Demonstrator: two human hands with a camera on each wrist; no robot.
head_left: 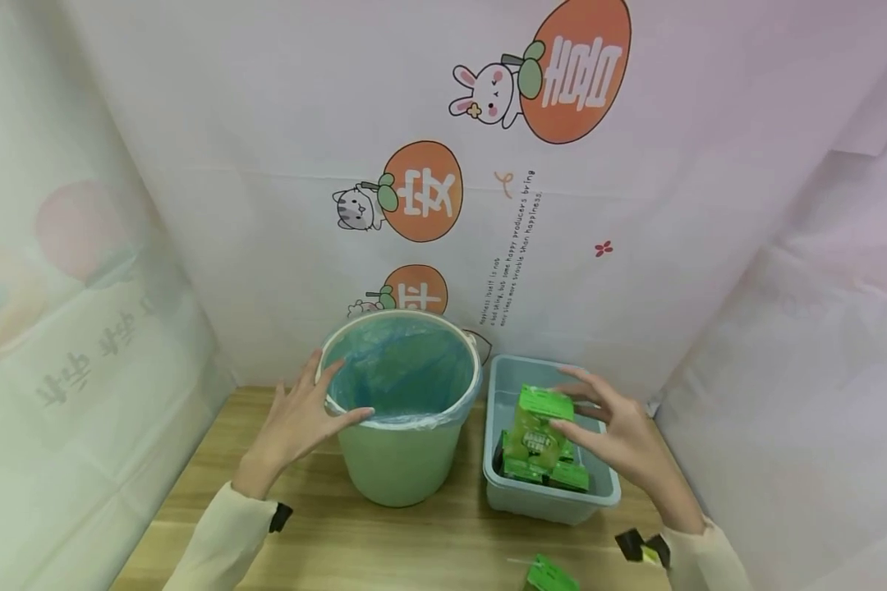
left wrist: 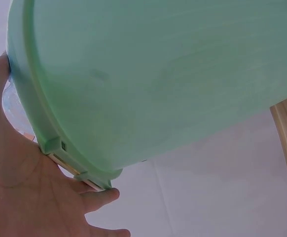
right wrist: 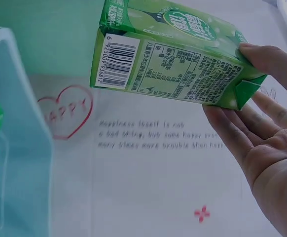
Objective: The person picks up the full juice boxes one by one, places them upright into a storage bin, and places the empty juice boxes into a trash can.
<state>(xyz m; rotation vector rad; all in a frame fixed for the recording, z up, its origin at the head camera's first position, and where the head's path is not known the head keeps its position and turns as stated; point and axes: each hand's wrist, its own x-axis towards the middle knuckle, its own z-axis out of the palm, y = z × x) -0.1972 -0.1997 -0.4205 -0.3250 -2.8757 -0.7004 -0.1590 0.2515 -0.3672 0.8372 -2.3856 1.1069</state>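
Note:
My right hand (head_left: 617, 431) pinches a green juice box (head_left: 540, 427) by one end, between thumb and fingers. It holds the box tilted above a light blue basin (head_left: 498, 410). In the right wrist view, the juice box (right wrist: 168, 59) shows its barcode and printed side. Several green juice boxes (head_left: 567, 476) lie inside the basin. At the left rim of a pale green bin (head_left: 399, 468), my left hand (head_left: 291, 423) has its fingers spread, touching the rim. Its thumb reaches over the front rim, and the left wrist view shows the bin's side (left wrist: 153, 84) close up.
A bluish plastic liner (head_left: 406, 361) lines the bin and folds over its rim. Another green juice box (head_left: 549, 574) lies on the wooden table (head_left: 414, 546) at the front edge of the view. Printed white cloth (head_left: 281, 246) hangs behind and at both sides.

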